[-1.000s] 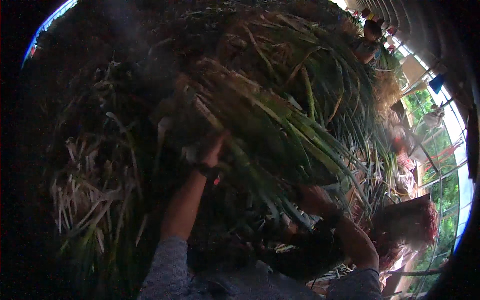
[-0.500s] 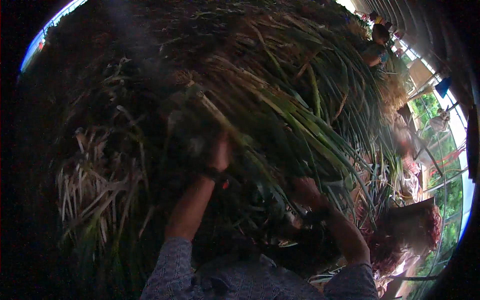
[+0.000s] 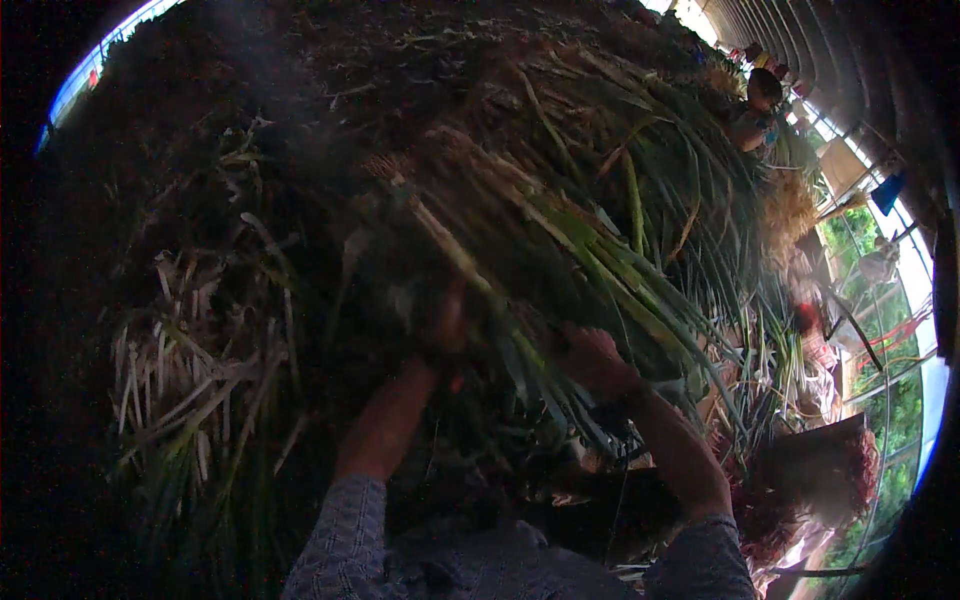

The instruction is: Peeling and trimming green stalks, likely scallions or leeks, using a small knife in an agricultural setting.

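A long stalk (image 3: 445, 238) with a pale stem, rootlike end and green leaves, like a leek or garlic plant, slants across the middle. My left hand (image 3: 448, 318) is beside its stem, dark and blurred, with its fingers hidden in shadow. To the right, my right hand (image 3: 594, 358) has its fingers curled at the green leaves of this stalk; the fingertips are partly hidden among them. Beyond both hands spreads a heap of similar leafy stalks (image 3: 600, 250), their pale ends toward the upper left and their leaves toward the lower right.
Pale, dry-looking stems (image 3: 205, 375) lie at the left. A reddish bundle with a dark flat face (image 3: 810, 470) stands at the lower right. Another person (image 3: 762, 95) is by the heap at the upper right, near the greenhouse-like side wall. A blue object (image 3: 886, 194) hangs there.
My right hand has moved up and left onto the leaves. My left hand has shifted slightly right into deeper shadow. The slanting stalk has stayed nearly in place.
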Demonstrator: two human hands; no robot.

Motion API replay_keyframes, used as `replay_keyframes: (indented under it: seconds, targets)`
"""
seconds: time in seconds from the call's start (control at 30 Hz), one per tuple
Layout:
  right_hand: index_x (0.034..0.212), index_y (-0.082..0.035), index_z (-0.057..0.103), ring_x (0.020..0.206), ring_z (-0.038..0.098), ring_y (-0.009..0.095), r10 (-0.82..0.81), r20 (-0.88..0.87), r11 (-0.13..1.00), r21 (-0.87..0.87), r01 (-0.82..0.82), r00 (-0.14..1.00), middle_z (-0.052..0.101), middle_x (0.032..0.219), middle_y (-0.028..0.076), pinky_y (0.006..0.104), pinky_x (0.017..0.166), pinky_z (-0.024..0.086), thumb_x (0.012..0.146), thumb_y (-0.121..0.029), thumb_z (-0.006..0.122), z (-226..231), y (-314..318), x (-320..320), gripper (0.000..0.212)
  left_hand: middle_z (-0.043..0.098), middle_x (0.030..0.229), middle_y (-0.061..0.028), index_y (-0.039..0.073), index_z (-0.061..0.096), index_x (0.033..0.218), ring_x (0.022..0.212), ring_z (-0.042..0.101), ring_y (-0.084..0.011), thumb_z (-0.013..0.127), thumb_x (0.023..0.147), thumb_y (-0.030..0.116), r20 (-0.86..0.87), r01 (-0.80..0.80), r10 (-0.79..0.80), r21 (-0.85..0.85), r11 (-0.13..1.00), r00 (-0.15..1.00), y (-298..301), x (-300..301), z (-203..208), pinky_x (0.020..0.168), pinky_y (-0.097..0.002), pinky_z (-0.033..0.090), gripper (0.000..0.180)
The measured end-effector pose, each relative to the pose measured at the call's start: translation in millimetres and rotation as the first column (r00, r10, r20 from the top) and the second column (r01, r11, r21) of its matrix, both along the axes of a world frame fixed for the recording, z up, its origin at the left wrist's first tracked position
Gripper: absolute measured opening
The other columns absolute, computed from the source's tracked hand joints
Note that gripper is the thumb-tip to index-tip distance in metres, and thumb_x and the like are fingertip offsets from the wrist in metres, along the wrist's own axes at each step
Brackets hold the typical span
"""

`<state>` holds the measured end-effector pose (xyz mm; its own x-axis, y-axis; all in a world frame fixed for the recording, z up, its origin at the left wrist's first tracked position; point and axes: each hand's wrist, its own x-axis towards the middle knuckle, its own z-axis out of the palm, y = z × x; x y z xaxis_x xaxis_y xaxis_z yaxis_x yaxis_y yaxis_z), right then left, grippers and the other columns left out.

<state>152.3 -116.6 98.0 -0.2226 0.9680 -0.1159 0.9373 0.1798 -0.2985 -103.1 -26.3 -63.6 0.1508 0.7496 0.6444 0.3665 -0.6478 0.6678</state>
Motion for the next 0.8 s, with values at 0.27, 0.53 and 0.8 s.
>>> replay_keyframes:
  seconds: [0.27,0.53,0.8]
  targets:
    - [0.102,-0.004,0.065,0.082,0.064,0.046,0.0,0.084,1.0,0.005,0.0,0.996,0.067,0.087,0.024,0.0553,0.072,0.051,0.091,-0.038,0.054,22.5,28.8,-32.3,0.037,0.055,0.124,-0.0161,0.005,0.052,0.128,0.11,0.053,-0.0326,0.058,0.09,0.02,-0.602,-0.119,-0.048,-0.235,0.965,0.797,1.6,10.8,30.7,0.094,-0.0432,0.046,0.041]
    - [0.116,-0.008,0.063,0.094,0.064,0.044,0.09,0.127,0.994,-0.078,-0.08,0.988,0.067,0.1,0.024,0.0525,0.085,0.05,0.092,-0.045,0.055,41.2,47.9,-37.0,0.045,0.055,0.119,-0.0097,0.007,0.047,0.138,0.099,0.054,-0.0228,0.046,0.099,0.013,-0.422,-0.293,0.301,0.085,0.952,0.855,-2.3,20.2,21.4,0.086,-0.0382,0.049,0.039]
    - [0.13,-0.01,0.055,0.093,0.065,0.04,0.176,-0.121,0.982,0.098,-0.165,0.977,0.067,0.105,0.02,0.0498,0.081,0.051,0.09,-0.032,0.058,44.8,-20.7,14.1,0.046,0.038,0.145,-0.0179,0.003,0.03,0.149,0.132,0.037,-0.0307,0.063,0.088,0.016,0.006,0.013,-0.012,-0.151,0.988,1.0,8.1,1.9,17.6,0.109,-0.0424,0.032,0.07]
